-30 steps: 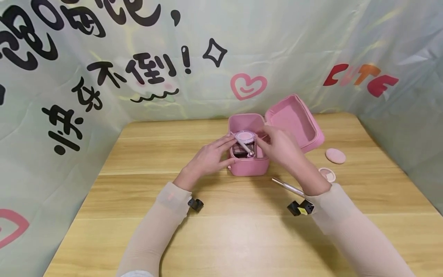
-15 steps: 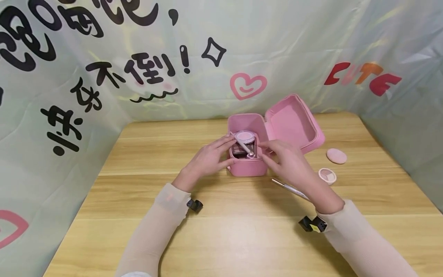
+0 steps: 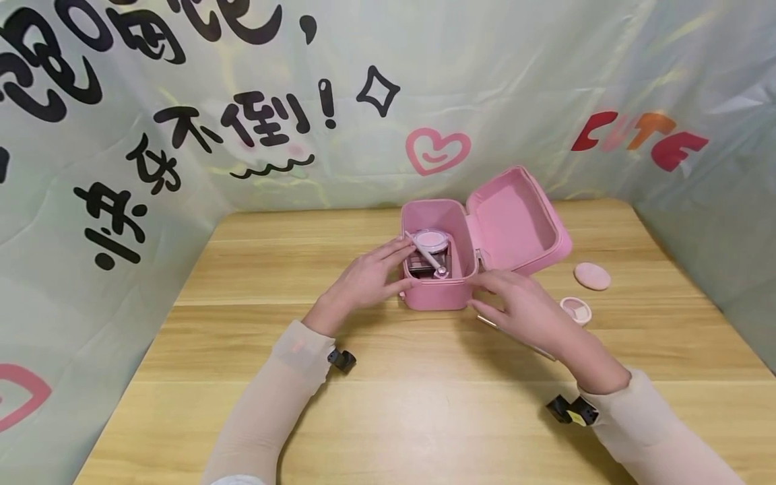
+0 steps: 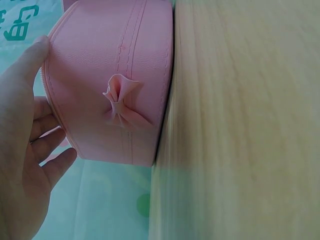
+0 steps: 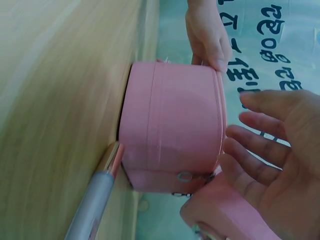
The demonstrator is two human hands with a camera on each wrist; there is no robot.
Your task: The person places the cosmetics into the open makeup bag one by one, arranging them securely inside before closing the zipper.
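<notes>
A pink makeup case (image 3: 439, 296) stands with its lid (image 3: 515, 222) swung back to the right. Inside lie a round compact (image 3: 430, 240), a slim pale stick (image 3: 427, 256) and a dark-edged palette (image 3: 418, 271). My left hand (image 3: 366, 279) rests at the case's left rim, fingers relaxed and thumb at the front edge. In the left wrist view its fingertips meet the zippered rim above a pink bow (image 4: 120, 102). Beside the right front corner, my right hand (image 3: 527, 306) has loosely bent fingers and nothing in its grasp. Its fingertips are close to the rim.
A slim silver stick (image 5: 95, 200) with a rose-gold end lies on the table (image 3: 388, 397), partly under the right hand in the head view. Further right are a round pan of powder (image 3: 576, 310) and a flat pink disc (image 3: 592, 276). A printed cloth (image 3: 515, 81) hangs behind.
My right hand has come out of the case and moved right and toward me, past its right rim. The left hand stays at the left rim.
</notes>
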